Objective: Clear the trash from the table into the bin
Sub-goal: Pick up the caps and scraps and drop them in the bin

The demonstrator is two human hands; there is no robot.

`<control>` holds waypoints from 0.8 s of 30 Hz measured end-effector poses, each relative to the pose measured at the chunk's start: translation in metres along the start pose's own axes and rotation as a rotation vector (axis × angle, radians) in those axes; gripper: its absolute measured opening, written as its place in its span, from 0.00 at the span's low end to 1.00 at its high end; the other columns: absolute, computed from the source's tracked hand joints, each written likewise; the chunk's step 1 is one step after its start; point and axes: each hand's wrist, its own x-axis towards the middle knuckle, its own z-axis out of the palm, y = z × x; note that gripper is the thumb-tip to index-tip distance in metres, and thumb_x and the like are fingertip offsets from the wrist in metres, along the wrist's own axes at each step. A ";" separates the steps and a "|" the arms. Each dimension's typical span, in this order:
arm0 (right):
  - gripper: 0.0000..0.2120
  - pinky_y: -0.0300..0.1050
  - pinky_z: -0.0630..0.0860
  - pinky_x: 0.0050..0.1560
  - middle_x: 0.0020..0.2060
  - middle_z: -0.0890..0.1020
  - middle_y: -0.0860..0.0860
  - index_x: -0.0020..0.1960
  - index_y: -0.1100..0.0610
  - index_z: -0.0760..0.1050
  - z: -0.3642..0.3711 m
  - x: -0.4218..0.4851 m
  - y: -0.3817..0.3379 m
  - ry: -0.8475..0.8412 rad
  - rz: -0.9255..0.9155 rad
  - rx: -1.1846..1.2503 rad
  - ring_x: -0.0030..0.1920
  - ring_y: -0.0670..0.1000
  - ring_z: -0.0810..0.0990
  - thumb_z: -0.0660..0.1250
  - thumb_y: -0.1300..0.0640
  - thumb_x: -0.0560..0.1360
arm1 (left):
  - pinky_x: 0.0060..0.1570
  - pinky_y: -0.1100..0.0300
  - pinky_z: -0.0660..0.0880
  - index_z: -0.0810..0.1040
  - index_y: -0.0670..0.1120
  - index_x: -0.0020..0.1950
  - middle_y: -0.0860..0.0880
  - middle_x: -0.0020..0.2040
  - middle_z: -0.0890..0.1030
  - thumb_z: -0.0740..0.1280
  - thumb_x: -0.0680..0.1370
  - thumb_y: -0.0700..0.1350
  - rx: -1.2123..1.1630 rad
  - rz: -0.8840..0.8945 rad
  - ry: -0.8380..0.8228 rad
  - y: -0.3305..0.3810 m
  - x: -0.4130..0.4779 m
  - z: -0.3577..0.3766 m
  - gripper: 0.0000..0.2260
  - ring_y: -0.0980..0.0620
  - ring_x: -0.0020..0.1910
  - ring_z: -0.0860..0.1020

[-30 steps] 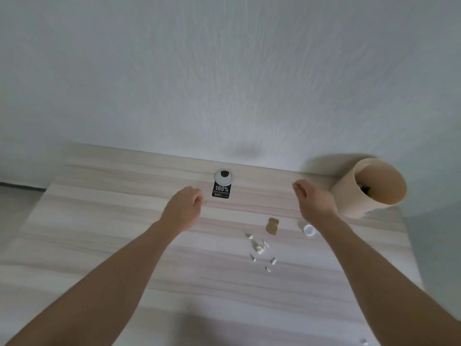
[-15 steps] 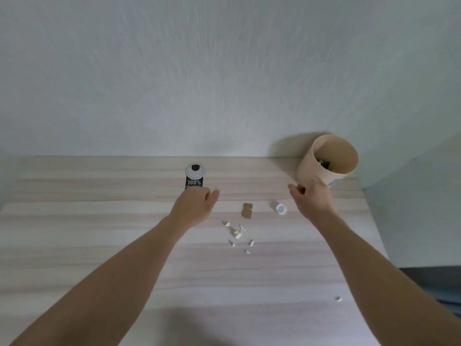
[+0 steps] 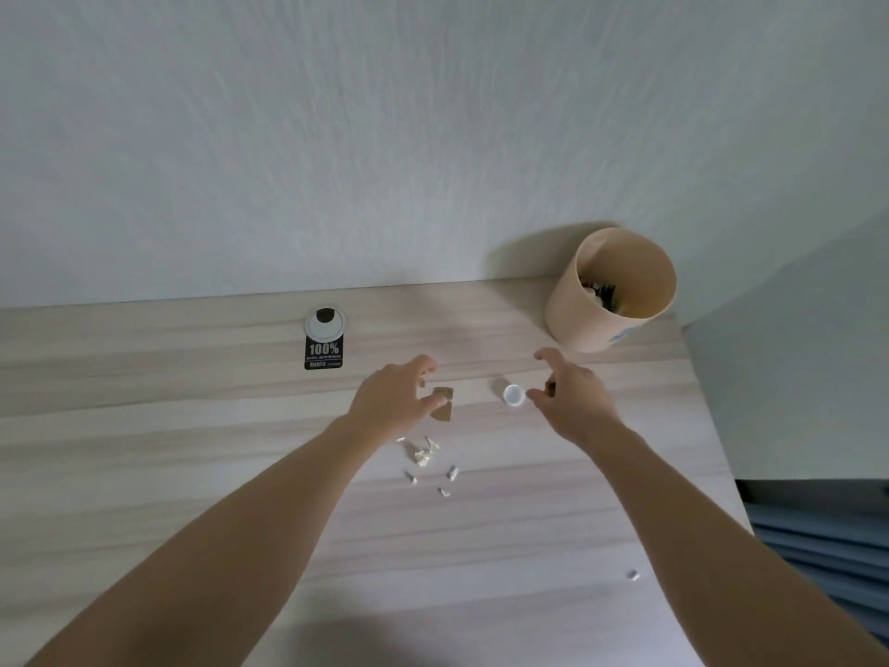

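Observation:
A beige cylindrical bin [image 3: 570, 314] stands at the table's back right corner with dark trash inside. A brown cardboard scrap [image 3: 443, 410] lies mid-table, and the thumb of my left hand [image 3: 392, 402] touches its left edge while the fingers arch above it. A white bottle cap [image 3: 513, 395] lies to the right of the scrap. My right hand [image 3: 575, 402] hovers beside it with spread fingers, the thumb tip almost at the cap. Several small white paper bits [image 3: 424, 455] are scattered nearer to me. One more white bit [image 3: 632, 575] lies near the right edge.
The light wooden table [image 3: 192, 450] meets a white wall at the back. A round cable grommet [image 3: 325, 323] with a black "100%" label [image 3: 323, 354] below it sits at the back, left of the hands. Beyond the table's right edge lies something blue [image 3: 827, 546].
My left hand has moved right from the black label onto the brown scrap. My right hand has opened and come down beside the white cap. The view has shifted.

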 end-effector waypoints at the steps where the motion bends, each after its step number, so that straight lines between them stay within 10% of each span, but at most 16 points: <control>1: 0.23 0.49 0.78 0.39 0.32 0.78 0.49 0.66 0.45 0.65 0.005 0.003 0.002 -0.030 0.003 -0.017 0.37 0.51 0.78 0.67 0.54 0.74 | 0.46 0.55 0.73 0.69 0.55 0.65 0.52 0.48 0.79 0.68 0.73 0.59 0.004 -0.010 -0.035 0.001 0.004 0.005 0.22 0.49 0.47 0.78; 11: 0.30 0.48 0.76 0.47 0.49 0.82 0.53 0.71 0.47 0.59 0.046 0.024 0.019 -0.176 0.028 -0.069 0.52 0.58 0.80 0.68 0.45 0.74 | 0.51 0.53 0.75 0.66 0.52 0.66 0.50 0.55 0.79 0.75 0.67 0.56 0.076 -0.110 -0.158 0.007 0.030 0.045 0.32 0.45 0.53 0.78; 24: 0.12 0.51 0.78 0.44 0.46 0.80 0.53 0.56 0.50 0.69 0.065 0.039 0.019 -0.131 -0.040 -0.097 0.46 0.58 0.78 0.63 0.46 0.77 | 0.47 0.55 0.72 0.69 0.48 0.59 0.51 0.55 0.78 0.78 0.63 0.54 0.034 -0.186 -0.149 0.007 0.042 0.045 0.30 0.47 0.53 0.77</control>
